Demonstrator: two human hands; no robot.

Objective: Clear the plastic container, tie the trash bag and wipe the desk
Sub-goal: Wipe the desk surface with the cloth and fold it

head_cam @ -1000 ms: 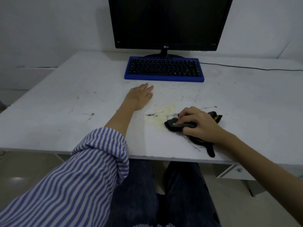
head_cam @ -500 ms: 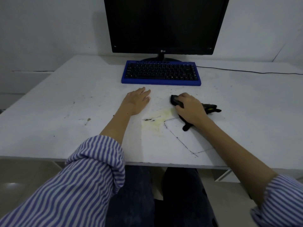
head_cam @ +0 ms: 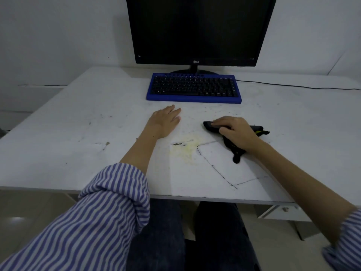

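On the white desk [head_cam: 82, 145] my right hand [head_cam: 234, 133] presses down on a black cloth [head_cam: 210, 127] with yellow marks, fingers curled over it. The cloth sticks out past my fingertips on the left and trails toward me under my wrist. A yellowish stain [head_cam: 187, 149] with dark flecks lies left of the cloth, near the desk's middle. My left hand [head_cam: 164, 122] rests flat and open on the desk, just left of the stain. No plastic container or trash bag is in view.
A blue keyboard [head_cam: 194, 89] sits at the back of the desk in front of a black monitor [head_cam: 197, 30]. A thin cable [head_cam: 293, 86] runs off to the right. A dark crack line [head_cam: 214, 169] crosses the desk surface near the front edge.
My right hand has pushed the cloth away from me, from the near edge of the stain up toward the keyboard, then held about there. My left hand has stayed flat in place.
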